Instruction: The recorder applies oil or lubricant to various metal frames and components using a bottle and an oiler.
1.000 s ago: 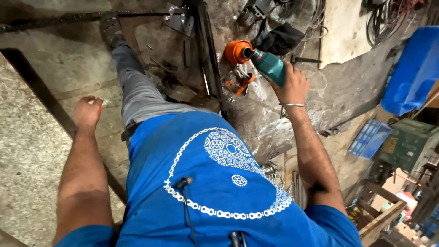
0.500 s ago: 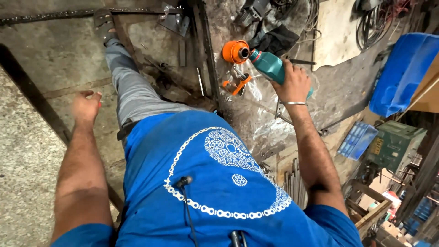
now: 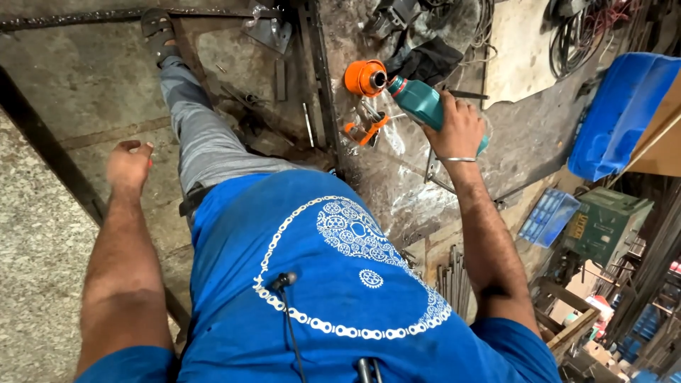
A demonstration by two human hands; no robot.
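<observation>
My right hand (image 3: 460,129) grips a teal plastic bottle (image 3: 418,101), tilted so that its open neck points at an orange funnel-like cup (image 3: 362,77) on the metal worktop. Just below the cup lies a small orange tool (image 3: 365,130). My left hand (image 3: 129,164) hangs loose at my side, fingers lightly curled, holding nothing, above the concrete floor. My blue shirt and one grey trouser leg with a sandalled foot (image 3: 157,33) fill the middle of the view.
A dark steel frame (image 3: 323,85) runs along the worktop's edge. A black cloth (image 3: 433,60) and cables lie at the back. A blue tarp (image 3: 621,113), a blue crate (image 3: 550,216), a green box (image 3: 606,223) and metal rods (image 3: 454,276) stand to the right.
The right hand with the bottle has stayed at the orange cup. The view has shifted slightly, and my left hand has drifted a little lower and away from the leg.
</observation>
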